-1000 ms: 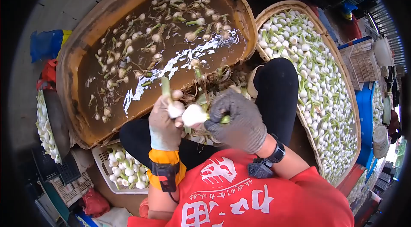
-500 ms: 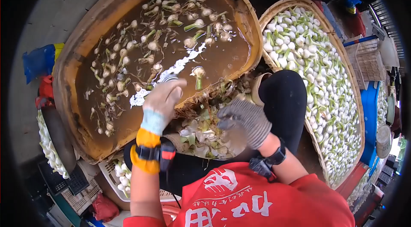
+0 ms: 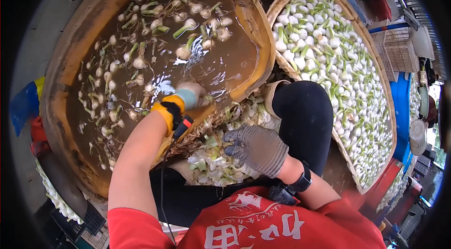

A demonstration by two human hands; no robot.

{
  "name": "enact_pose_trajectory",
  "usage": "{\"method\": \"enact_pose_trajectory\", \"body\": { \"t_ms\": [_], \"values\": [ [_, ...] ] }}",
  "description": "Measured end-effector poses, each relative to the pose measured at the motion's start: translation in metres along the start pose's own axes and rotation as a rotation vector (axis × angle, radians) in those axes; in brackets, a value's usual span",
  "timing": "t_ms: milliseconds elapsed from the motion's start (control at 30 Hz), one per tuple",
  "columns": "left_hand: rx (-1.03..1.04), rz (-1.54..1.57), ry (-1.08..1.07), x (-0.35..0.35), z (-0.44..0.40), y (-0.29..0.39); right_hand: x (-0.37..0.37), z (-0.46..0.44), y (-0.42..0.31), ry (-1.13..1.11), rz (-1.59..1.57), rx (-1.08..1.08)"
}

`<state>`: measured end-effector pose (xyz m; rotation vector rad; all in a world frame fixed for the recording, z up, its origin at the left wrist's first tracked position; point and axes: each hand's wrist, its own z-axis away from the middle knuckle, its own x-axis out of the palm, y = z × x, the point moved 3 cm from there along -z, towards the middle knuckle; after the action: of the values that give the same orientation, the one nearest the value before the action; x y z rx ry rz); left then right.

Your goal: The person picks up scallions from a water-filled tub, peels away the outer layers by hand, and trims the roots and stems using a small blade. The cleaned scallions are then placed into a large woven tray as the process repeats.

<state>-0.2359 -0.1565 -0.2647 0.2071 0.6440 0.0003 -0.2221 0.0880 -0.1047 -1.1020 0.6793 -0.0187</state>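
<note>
My left hand (image 3: 191,94), in a pale glove with a yellow band at the wrist, is at the near side of the brown water in the big tub (image 3: 263,51). Blurred by motion, its fingers close on a garlic bulb whose green stem (image 3: 206,101) sticks out; the bulb itself is hidden. Muddy garlic bulbs (image 3: 184,51) with stems and roots float in the water. Over a heap of peelings (image 3: 209,157) hangs my right hand (image 3: 258,148), in a grey striped glove, fingers slightly apart with nothing visible in them.
A second large tub (image 3: 364,37) on the right is heaped with clean white garlic bulbs (image 3: 338,56). My bent knee (image 3: 303,108) stands between the tubs. Beyond are a plastic basket (image 3: 397,51) and a blue container (image 3: 401,108). A cable (image 3: 163,192) runs along my left forearm.
My left hand has reached forward to the water and closed around the garlic bulb floating near the rim. The right hand stays over the peelings. The view has shifted somewhat.
</note>
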Motion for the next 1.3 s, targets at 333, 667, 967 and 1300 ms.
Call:
{"method": "enact_pose_trajectory", "body": {
  "t_ms": [333, 667, 967, 1300],
  "values": [
    [0.052, 2.609, 0.567, -0.01, 0.189, 0.089, 0.009, -0.007, -0.019, 0.317, -0.075, -0.351],
    [-0.025, 2.626, 0.756, 0.015, 0.228, 0.166, 0.002, 0.026, -0.078, 0.306, 0.364, -0.609],
    [0.043, 1.892, 0.838, 0.012, 0.271, 0.19, 0.005, 0.036, -0.079, 0.033, 0.168, -0.37],
    [0.096, 1.926, 0.777, 0.02, 0.298, 0.206, -0.068, 0.015, -0.043, 0.883, -0.396, -0.139]
  ]
}}
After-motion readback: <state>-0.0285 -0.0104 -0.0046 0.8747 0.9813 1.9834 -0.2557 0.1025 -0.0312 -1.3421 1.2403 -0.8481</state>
